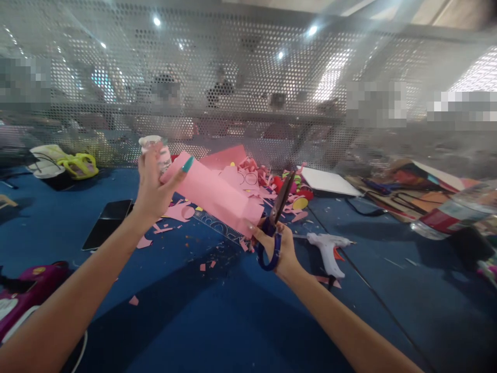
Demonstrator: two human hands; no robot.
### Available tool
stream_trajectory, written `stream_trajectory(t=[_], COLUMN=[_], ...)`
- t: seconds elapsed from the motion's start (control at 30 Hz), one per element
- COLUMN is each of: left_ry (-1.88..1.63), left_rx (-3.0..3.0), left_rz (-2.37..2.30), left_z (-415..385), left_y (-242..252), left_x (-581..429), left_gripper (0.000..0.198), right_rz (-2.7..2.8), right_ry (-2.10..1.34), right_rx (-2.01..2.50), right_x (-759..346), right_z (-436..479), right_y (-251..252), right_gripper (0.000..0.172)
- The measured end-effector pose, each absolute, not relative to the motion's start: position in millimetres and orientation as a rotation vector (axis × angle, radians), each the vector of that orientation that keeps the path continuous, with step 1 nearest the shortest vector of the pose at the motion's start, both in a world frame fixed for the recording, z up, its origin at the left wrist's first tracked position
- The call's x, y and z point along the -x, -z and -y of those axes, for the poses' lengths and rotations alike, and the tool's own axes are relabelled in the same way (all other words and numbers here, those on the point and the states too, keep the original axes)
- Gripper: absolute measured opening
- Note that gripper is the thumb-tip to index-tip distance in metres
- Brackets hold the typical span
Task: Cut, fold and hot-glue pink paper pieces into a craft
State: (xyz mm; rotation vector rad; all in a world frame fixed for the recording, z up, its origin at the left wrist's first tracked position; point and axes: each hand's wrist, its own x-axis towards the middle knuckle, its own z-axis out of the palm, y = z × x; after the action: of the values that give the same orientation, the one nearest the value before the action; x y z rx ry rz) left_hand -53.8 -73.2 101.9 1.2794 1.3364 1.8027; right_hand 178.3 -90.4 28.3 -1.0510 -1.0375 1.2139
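A sheet of pink paper (217,194) is held up in the air between both hands, slanting down to the right. My left hand (153,191) grips its upper left end, with the teal-nailed thumb lying along the paper. A clear bottle with a white cap (155,147) shows right at the left fingers; I cannot tell whether they hold it too. My right hand (285,248) has its fingers in the dark blue handles of a pair of scissors (276,217), blades pointing up and slightly apart. The right thumb and fingers also pinch the paper's lower right corner.
Behind the paper lies a heap of pink scraps (254,181). A white glue gun (328,251) rests right of my right hand. A phone (108,223) lies at left, a plastic bottle (446,212) at right. A perforated metal panel (240,77) closes off the back.
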Motion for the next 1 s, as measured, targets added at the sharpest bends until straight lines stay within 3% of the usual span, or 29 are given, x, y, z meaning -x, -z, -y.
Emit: stream_trajectory(t=[0.1, 0.17, 0.27, 0.37, 0.5, 1.0], left_ry=[-1.886, -1.739, -1.251, -1.072, -0.647, -0.525], left_rx=[-1.83, -2.0, -2.152, -2.173, -2.37, -2.56], left_rz=[-1.599, -1.578, -1.401, -1.246, -1.052, -1.085], left_z=[75, 79, 86, 86, 74, 77], left_y=[-117, -123, -121, -106, -83, -89], left_x=[77, 83, 71, 48, 34, 31], left_gripper=[0.082, 0.065, 0.038, 0.043, 0.02, 0.037], right_rz=[1.063, 1.135, 1.292, 1.413, 1.47, 1.218], right_ry=[-1.197, -1.19, -1.2, -1.169, -1.085, -1.164], right_rx=[1.079, 1.095, 1.098, 1.079, 1.062, 1.179], right_x=[-176, -174, -170, -166, -163, -160], right_z=[92, 94, 97, 103, 109, 113], right_y=[-31, -32, -32, -29, -27, -37], right_gripper=[0.045, 0.045, 0.042, 0.039, 0.038, 0.039])
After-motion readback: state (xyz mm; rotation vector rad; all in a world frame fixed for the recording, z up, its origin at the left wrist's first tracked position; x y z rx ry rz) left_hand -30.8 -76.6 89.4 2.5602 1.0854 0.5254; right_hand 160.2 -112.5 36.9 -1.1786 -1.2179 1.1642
